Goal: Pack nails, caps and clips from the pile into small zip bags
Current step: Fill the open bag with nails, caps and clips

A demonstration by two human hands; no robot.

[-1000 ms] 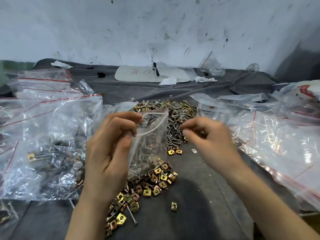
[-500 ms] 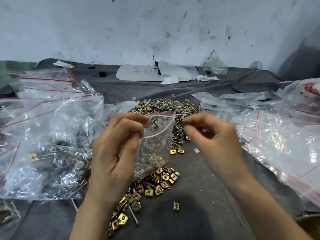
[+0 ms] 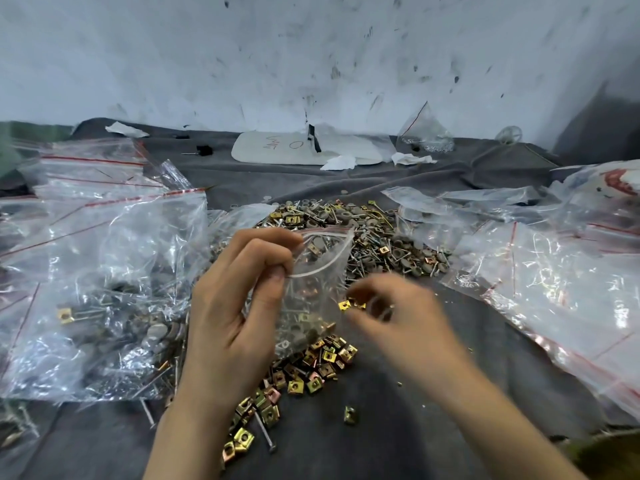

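Head view, entries left to right.

Far left: large clear bags (image 3: 104,271) with red zip strips, part-filled with nails and caps, heaped on the grey cloth (image 3: 433,441). Their right edge lies just beside the left wrist.

Left hand (image 3: 235,306): fingers curled, thumb and forefinger pinched tight on the near lip of the small zip bag (image 3: 311,299) at its left corner. The bag hangs from that pinch. Its mouth is pulled open, with the far lip and its strip standing apart from the near lip. Nails, caps and a few clips show through its lower half. Its bottom is at the spread of brass clips (image 3: 311,372); cannot tell whether it touches them.

Behind the bag: mixed pile (image 3: 367,230) of nails, caps and clips, just beyond the bag's mouth.

Right hand (image 3: 398,317): just right of the bag and lower than its mouth, apart from the plastic. Fingers are curled inward but blurred, so I cannot tell whether they hold a piece.

One loose clip (image 3: 349,414) lies alone on the cloth between the forearms. Bare cloth shows there and under the right forearm.

Right: second heap of clear bags (image 3: 554,289) borders the working patch.

Back: white board (image 3: 294,150) at the wall, well apart.
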